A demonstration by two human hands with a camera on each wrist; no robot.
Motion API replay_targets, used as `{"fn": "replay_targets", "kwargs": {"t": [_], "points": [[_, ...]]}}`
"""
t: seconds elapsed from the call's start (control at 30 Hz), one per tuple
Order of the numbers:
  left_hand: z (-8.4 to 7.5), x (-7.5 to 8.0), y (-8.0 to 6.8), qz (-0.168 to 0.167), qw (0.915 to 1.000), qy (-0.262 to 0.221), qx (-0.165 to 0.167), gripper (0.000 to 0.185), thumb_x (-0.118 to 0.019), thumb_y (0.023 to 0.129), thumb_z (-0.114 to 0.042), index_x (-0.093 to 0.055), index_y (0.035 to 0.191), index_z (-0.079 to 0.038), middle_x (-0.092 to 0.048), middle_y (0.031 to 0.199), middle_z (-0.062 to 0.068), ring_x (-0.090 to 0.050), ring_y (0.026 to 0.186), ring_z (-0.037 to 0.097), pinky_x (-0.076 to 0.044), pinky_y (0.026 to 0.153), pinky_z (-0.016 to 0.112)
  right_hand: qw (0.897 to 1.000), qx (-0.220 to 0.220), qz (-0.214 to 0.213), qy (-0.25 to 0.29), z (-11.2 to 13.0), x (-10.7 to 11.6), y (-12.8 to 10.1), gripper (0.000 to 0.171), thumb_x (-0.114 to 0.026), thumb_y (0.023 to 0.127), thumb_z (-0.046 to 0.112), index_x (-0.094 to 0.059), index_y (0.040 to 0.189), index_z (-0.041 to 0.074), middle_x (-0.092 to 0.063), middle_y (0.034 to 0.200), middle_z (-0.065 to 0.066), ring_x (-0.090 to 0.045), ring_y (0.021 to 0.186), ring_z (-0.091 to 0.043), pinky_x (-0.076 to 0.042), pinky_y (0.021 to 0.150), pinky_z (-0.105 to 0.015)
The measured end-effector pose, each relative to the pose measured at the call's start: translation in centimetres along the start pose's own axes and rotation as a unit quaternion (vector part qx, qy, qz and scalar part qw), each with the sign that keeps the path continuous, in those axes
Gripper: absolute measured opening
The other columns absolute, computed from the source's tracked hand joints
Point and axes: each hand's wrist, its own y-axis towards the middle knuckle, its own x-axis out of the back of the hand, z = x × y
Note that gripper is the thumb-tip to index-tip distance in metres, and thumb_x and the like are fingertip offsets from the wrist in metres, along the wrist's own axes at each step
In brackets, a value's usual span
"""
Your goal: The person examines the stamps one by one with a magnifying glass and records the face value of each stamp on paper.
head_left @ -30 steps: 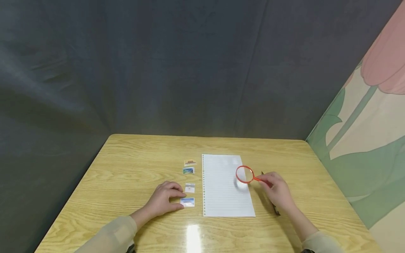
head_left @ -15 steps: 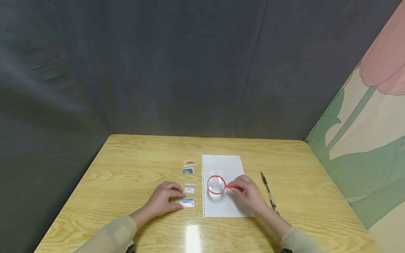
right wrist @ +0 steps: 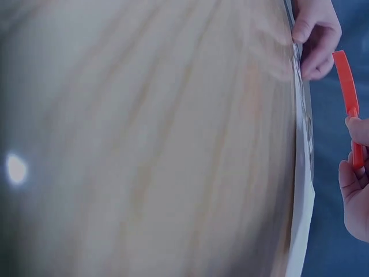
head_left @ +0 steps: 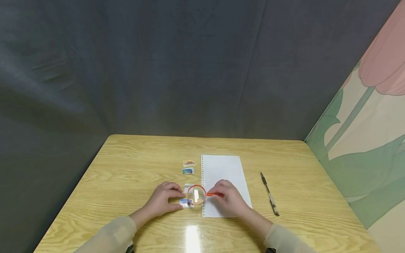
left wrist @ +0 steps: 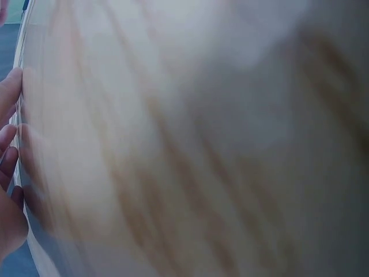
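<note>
My right hand (head_left: 219, 195) pinches the red handle of a small magnifying glass (head_left: 196, 195) and holds its lens over the gap between two stamps near the left edge of a lined sheet of paper (head_left: 225, 172). The right wrist view shows the red handle (right wrist: 347, 86) between my right fingers (right wrist: 356, 190), blurred. My left hand (head_left: 181, 201) rests on the table, its thumb and forefinger tips at the left edge of a blue stamp (head_left: 186, 202) lying flat. A pale stamp (head_left: 188, 186) lies just beyond, partly behind the lens.
Two more stamps (head_left: 189, 163) (head_left: 188, 171) lie in the same column farther back. A black pen (head_left: 269, 194) lies right of the paper. The wooden table (head_left: 126, 165) meets a dark curtain behind and a painted wall at the right. The left wrist view is mostly blurred wood.
My right hand has carried the magnifying glass leftward across the paper, from near the pen to over the stamps. The left hand has stayed put.
</note>
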Motion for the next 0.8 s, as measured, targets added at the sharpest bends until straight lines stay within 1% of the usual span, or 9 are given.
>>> {"fn": "replay_targets", "kwargs": {"t": [0.17, 0.27, 0.4, 0.53, 0.63, 0.8], "points": [[0.2, -0.1, 0.0, -0.005, 1.0, -0.004, -0.005, 0.036, -0.088, 0.072, -0.034, -0.079, 0.104, -0.02, -0.064, 0.113, -0.011, -0.055, 0.108, 0.014, -0.044, 0.094, 0.045, 1.0, 0.011, 0.011, 0.009, 0.5, -0.9, 0.3, 0.016, -0.082, 0.076, 0.001, -0.076, 0.087, 0.011, -0.061, 0.085, 0.002, -0.05, 0.078, -0.008, -0.045, 0.064, -0.02], [0.3, -0.1, 0.0, -0.009, 0.9999, -0.009, -0.009, 0.036, -0.088, 0.071, -0.035, -0.079, 0.101, -0.019, -0.064, 0.113, -0.01, -0.055, 0.108, 0.015, -0.044, 0.094, 0.045, 1.0, 0.01, 0.021, 0.012, 0.8, -1.4, 0.5, 0.013, -0.082, 0.077, 0.004, -0.077, 0.087, 0.011, -0.062, 0.085, 0.002, -0.052, 0.08, -0.01, -0.046, 0.067, -0.022], [0.4, -0.1, 0.0, -0.014, 0.9998, -0.009, -0.015, 0.034, -0.089, 0.07, -0.036, -0.079, 0.097, -0.019, -0.065, 0.112, -0.011, -0.056, 0.107, 0.014, -0.044, 0.093, 0.044, 0.999, 0.002, 0.035, 0.013, 1.1, -1.8, 0.7, 0.012, -0.081, 0.079, 0.005, -0.077, 0.088, 0.011, -0.062, 0.086, 0.003, -0.053, 0.082, -0.011, -0.047, 0.07, -0.024], [0.4, -0.1, 0.0, -0.018, 0.9996, -0.007, -0.021, 0.031, -0.09, 0.07, -0.032, -0.079, 0.096, -0.018, -0.065, 0.11, -0.011, -0.056, 0.106, 0.015, -0.044, 0.094, 0.044, 0.999, -0.004, 0.045, 0.01, 1.3, -2.1, 0.8, 0.011, -0.079, 0.081, 0.004, -0.077, 0.088, 0.011, -0.062, 0.086, 0.004, -0.053, 0.082, -0.011, -0.047, 0.07, -0.024], [0.5, -0.2, 0.0, -0.021, 0.9995, -0.008, -0.024, 0.031, -0.09, 0.07, -0.029, -0.079, 0.096, -0.018, -0.065, 0.11, -0.011, -0.056, 0.107, 0.015, -0.044, 0.094, 0.044, 0.999, -0.01, 0.052, 0.01, 1.4, -2.3, 0.8, 0.011, -0.079, 0.081, 0.003, -0.077, 0.087, 0.011, -0.062, 0.086, 0.004, -0.053, 0.082, -0.01, -0.047, 0.07, -0.024], [0.7, -0.3, 0.0, -0.026, 0.9993, -0.009, -0.027, 0.031, -0.09, 0.07, -0.03, -0.079, 0.096, -0.018, -0.065, 0.11, -0.012, -0.056, 0.106, 0.014, -0.044, 0.093, 0.043, 0.997, -0.03, 0.064, 0.014, 1.5, -2.4, 0.9, 0.011, -0.079, 0.08, 0.002, -0.077, 0.087, 0.011, -0.061, 0.085, 0.005, -0.052, 0.081, -0.009, -0.046, 0.069, -0.024]]}}
